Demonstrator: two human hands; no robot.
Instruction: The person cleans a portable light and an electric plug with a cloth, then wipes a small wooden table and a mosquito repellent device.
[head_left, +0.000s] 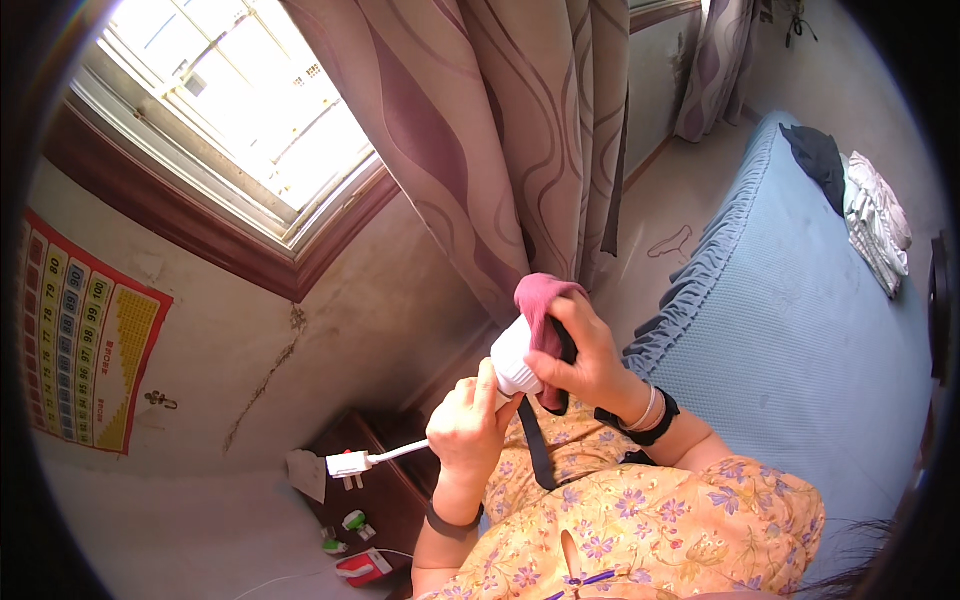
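Before my body, my left hand (465,428) is closed around the narrow end of a white rounded device (512,357) with a ribbed edge. A white cord ending in a boxy white plug (348,464) sticks out to the left of this hand. My right hand (592,358) grips a dusty-pink cloth (546,290) that is draped over the device's far side. Its thumb presses near the ribbed edge. Part of the device is hidden by the cloth and my fingers. A dark strap (537,445) hangs below the cloth.
At right stands a bed with a blue quilted cover (800,330), with folded clothes (875,220) on it. Patterned curtains (450,120) hang beside the window (240,100). Lower left, a dark nightstand (385,500) holds small items. A number chart (90,335) hangs on the wall.
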